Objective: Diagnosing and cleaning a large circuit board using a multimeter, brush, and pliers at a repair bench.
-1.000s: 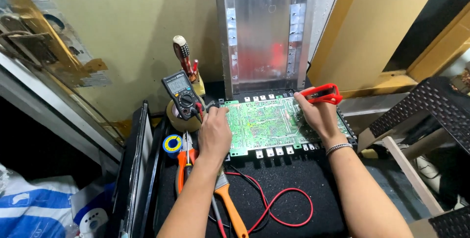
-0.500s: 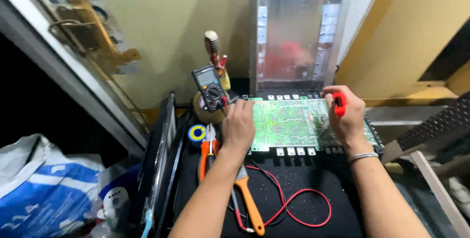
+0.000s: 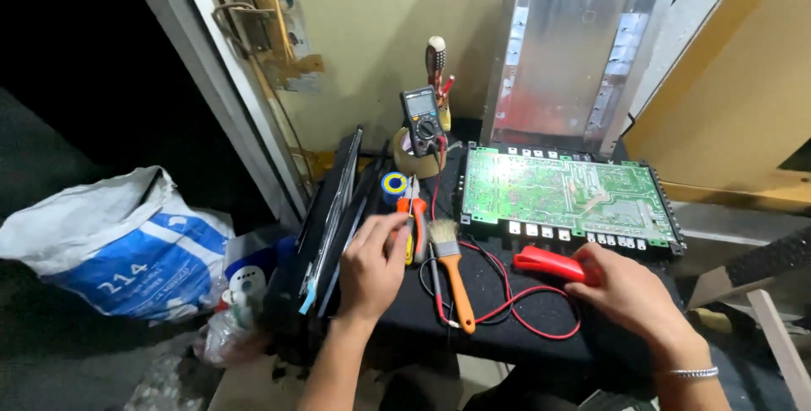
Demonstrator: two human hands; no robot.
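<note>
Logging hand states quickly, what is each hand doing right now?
Left hand: fingers curled onto the orange-handled pliers; a firm grip cannot be told.
Right hand: closed on the red plastic tool.

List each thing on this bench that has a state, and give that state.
Circuit board: flat, uncovered, untouched.
Multimeter: propped upright; display too small to tell.
Red probe: flat on the mat, right hand resting on its end.
Brush: lying flat, untouched.
Pliers: lying shut, left hand touching them.
Metal panel: leaning upright against the wall.
Sack: slumped, closed.
</note>
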